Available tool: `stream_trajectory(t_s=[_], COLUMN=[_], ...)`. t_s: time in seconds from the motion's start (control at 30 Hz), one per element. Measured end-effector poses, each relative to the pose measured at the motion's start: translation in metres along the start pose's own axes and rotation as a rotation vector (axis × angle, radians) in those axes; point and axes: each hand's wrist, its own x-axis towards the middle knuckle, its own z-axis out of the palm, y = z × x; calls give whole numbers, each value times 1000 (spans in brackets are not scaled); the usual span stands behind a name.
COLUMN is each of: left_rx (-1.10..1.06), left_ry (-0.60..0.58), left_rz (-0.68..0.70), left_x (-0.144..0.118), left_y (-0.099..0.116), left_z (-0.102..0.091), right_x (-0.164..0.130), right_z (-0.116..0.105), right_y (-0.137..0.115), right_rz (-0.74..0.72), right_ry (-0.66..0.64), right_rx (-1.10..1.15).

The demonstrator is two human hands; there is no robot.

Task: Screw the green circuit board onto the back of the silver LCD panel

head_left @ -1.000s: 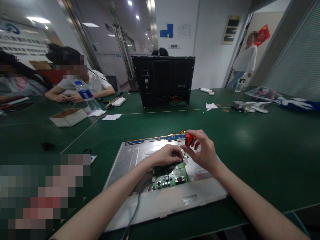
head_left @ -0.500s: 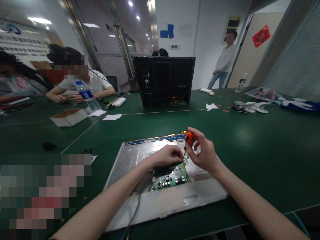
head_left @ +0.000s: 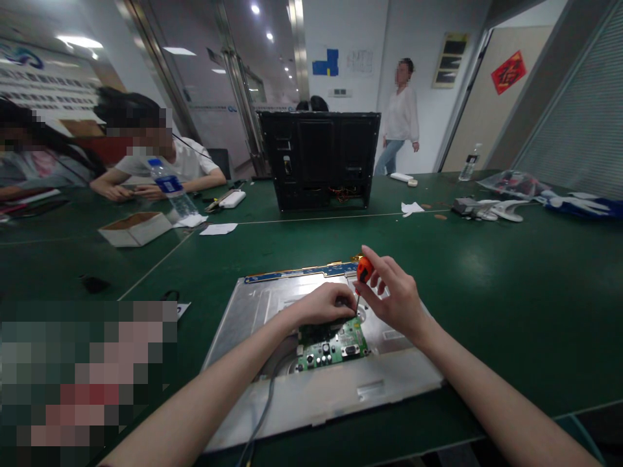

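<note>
A silver metal display panel lies flat on the green table in front of me. A green circuit board sits on its middle. My right hand grips a small orange-handled screwdriver held upright, its tip down at the board's far edge. My left hand rests on the board, fingers curled beside the screwdriver tip; whether it pinches anything is hidden. A grey cable runs from the board toward me.
A black monitor housing stands upright across the table. A water bottle, a cardboard box, white papers and seated people lie to the left. Parts and a bottle are at the right; a person walks behind.
My hands and the screwdriver stay almost in place, the handle shifting slightly. The standing person in the background has walked from the right doorway leftward toward the monitor housing.
</note>
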Motion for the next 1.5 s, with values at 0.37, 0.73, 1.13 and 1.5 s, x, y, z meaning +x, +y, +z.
stream_trajectory(t_s=[0.37, 0.73, 1.13, 1.5], left_rx=[-23, -18, 8, -10], left_ry=[0, -7, -8, -16], left_rz=[8, -8, -10, 3], left_x=[0, 0, 0, 0], left_y=[-1, 2, 2, -2], left_z=[1, 0, 0, 1], right_x=[-2, 1, 0, -2], right_z=[2, 0, 1, 1], right_y=[1, -1, 1, 0], right_rz=[3, 19, 40, 76], right_ry=[50, 10, 43, 13], right_rx=[14, 10, -3, 1])
